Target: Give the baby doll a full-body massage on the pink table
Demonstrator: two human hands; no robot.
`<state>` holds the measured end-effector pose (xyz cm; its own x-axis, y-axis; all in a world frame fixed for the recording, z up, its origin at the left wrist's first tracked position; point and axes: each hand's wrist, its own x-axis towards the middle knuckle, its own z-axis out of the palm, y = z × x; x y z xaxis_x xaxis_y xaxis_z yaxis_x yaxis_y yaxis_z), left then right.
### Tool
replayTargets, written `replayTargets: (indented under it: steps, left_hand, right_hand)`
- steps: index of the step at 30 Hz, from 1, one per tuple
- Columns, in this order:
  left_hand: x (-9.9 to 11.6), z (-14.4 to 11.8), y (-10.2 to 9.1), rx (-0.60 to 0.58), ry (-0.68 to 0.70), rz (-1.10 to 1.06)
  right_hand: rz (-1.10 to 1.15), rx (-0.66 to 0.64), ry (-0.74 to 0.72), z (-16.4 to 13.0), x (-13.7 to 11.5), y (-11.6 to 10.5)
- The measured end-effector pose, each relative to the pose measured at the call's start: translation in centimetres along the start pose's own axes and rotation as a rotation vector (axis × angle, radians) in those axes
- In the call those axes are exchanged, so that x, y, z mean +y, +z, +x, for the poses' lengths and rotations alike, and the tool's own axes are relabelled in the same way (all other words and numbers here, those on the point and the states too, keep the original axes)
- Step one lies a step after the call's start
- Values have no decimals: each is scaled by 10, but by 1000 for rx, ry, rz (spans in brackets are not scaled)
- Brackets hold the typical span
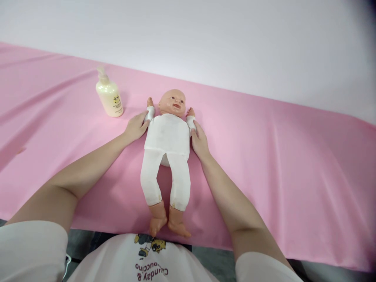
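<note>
While the baby doll (167, 137) lies face up on the pink sheet (293, 164), head view shows its long axis running away from the person, head far, feet near. Left hand (135, 127) rests loosely open against the doll's arm on that side; right hand (199, 140) likewise, fingers touching the other sleeve. Neither encloses anything. Both sit equally near. Pump bottle (109, 97) stands beyond the left hand; label unreadable. Shirt print partly reads "Caunday" and "puccino".
</note>
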<state>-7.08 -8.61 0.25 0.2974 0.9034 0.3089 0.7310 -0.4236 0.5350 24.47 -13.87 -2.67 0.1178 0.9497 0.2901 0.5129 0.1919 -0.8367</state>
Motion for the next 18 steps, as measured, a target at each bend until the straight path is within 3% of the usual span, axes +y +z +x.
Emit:
replayTargets:
  steps: [7,12,18]
  left_hand:
    - [-1,-1,1,8,-18,-35]
    - [-8,0,3,51,-26,-382]
    - [-16,7,11,66,-149,-778]
  right_hand:
    - [71,-2,1,0,0,0]
    - [316,32,-23,2,5,3]
    - [658,41,51,10,9,5]
